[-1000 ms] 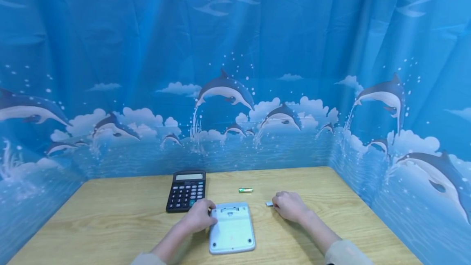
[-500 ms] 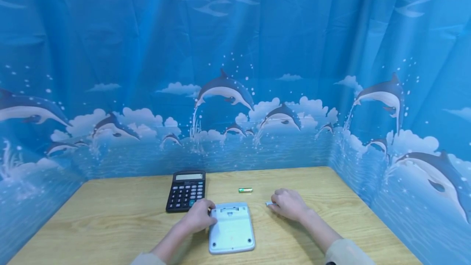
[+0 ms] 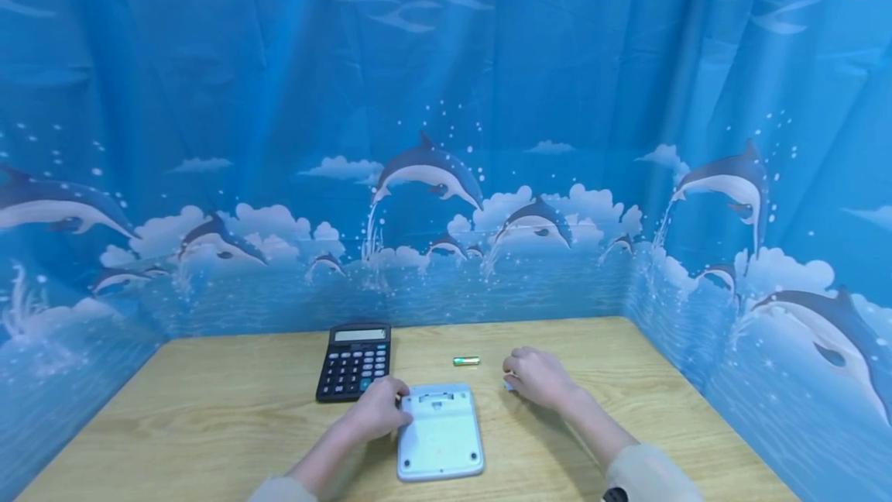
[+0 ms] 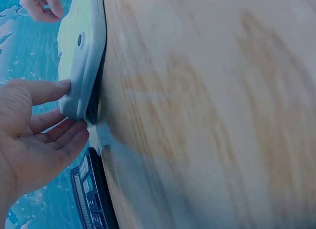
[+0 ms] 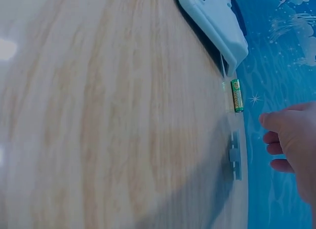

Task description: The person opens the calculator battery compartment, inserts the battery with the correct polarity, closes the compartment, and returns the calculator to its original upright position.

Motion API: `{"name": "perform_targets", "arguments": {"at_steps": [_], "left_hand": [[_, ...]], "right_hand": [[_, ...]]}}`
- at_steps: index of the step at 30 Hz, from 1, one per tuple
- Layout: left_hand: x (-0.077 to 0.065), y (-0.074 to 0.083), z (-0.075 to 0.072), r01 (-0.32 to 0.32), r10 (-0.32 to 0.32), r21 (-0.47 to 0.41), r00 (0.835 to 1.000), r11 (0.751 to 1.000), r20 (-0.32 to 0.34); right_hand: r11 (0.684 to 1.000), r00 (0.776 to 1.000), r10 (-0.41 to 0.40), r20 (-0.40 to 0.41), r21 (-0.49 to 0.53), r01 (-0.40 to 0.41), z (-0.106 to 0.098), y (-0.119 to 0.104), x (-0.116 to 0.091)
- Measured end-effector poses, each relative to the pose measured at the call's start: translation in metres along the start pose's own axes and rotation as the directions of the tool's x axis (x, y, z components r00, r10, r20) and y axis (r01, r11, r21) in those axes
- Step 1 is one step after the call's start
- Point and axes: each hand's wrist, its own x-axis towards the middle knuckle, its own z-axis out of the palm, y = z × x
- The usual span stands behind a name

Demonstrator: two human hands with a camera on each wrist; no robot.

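Note:
A white calculator [image 3: 440, 436] lies face down on the table, its open battery slot at the far end. My left hand [image 3: 376, 409] grips its left edge, thumb on top and fingers at the corner in the left wrist view. My right hand [image 3: 540, 376] is over a small pale battery cover [image 5: 235, 155], which lies on the table apart from the fingers in the right wrist view. Those fingers are loosely bent with nothing between them. A green battery [image 3: 466, 361] lies beyond the white calculator.
A black calculator [image 3: 354, 362] lies face up at the back left, just past my left hand. Behind the wooden table [image 3: 209, 409] hangs a blue curtain [image 3: 313, 99] printed with dolphins, which also runs along the sides.
My right hand has come up off the battery cover and shifted slightly left, its fingers loosening. The left hand and white calculator stay in place.

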Motion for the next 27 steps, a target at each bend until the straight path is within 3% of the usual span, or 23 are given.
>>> {"name": "perform_targets", "arguments": {"at_steps": [17, 27], "left_hand": [[-0.001, -0.003, 0.001, -0.033, 0.033, -0.004, 0.999, 0.999, 0.0], [0.001, -0.005, 0.001, -0.054, 0.054, -0.003, 0.999, 0.999, -0.001]], "right_hand": [[0.969, 0.985, 0.154, 0.075, 0.182, -0.165, 0.005, -0.009, 0.025], [0.956, 0.969, 0.2, 0.146, 0.187, -0.226, 0.006, -0.011, 0.043]]}}
